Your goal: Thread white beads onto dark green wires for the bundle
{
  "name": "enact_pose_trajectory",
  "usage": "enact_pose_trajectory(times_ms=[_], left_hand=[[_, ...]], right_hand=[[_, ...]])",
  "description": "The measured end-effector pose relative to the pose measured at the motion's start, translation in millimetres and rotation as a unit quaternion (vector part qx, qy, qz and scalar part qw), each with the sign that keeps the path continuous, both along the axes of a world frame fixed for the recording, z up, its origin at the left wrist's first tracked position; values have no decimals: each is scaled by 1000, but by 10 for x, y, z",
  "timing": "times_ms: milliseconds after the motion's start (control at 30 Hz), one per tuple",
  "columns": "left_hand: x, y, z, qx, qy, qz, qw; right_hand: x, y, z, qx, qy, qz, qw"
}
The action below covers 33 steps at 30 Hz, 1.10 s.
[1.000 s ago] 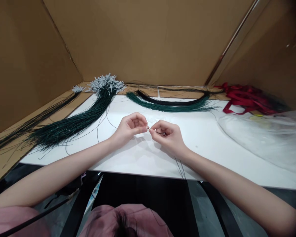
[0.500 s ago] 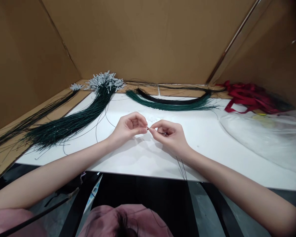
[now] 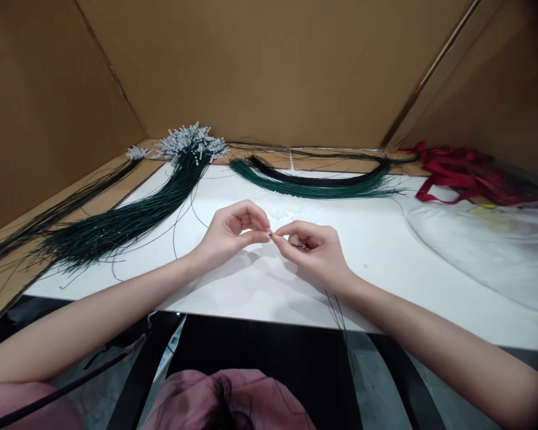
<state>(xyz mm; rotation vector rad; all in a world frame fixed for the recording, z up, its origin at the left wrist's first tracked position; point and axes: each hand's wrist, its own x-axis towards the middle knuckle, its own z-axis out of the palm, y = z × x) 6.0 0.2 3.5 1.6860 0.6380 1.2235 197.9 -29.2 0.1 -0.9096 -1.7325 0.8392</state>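
Note:
My left hand [image 3: 234,232] and my right hand [image 3: 316,246] meet fingertip to fingertip above the white board [image 3: 237,292]. Thumb and forefinger of each are pinched together. Thin dark wires [image 3: 339,313] run through my right hand and trail out below its wrist over the board's front edge. Whatever my left fingertips pinch is tiny and mostly hidden. Small white beads [image 3: 289,213] lie scattered just behind my hands. Left of them rests a large bundle of dark green wires [image 3: 130,224], its far ends tipped with white beads [image 3: 190,143].
A thinner bundle of beaded wires [image 3: 67,206] lies at the far left. Bare green wires [image 3: 314,186] curve along the back. Red ribbon [image 3: 452,173] and a clear plastic bag [image 3: 484,245] sit on the right. Cardboard walls [image 3: 269,71] enclose the board.
The view has shifted slightly. My hands keep the same pinch at almost the same spot, with the right hand turned a little.

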Motion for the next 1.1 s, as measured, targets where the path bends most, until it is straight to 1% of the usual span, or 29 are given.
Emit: enact_pose_trajectory(times_ms=[233, 500, 800, 967, 1100], left_hand=[[5, -20, 1, 34, 25, 14, 999], [7, -23, -6, 17, 14, 10, 1000], [10, -10, -19, 8, 5, 0, 1000], [-9, 10, -34, 22, 8, -6, 1000], [-48, 28, 1, 42, 40, -8, 998]], right_hand=[[-2, -8, 1, -2, -9, 1, 1000], [-10, -10, 9, 4, -16, -3, 1000], [1, -17, 9, 0, -9, 13, 1000], [-8, -9, 5, -2, -7, 18, 1000], [-9, 6, 19, 1, 5, 8, 1000]])
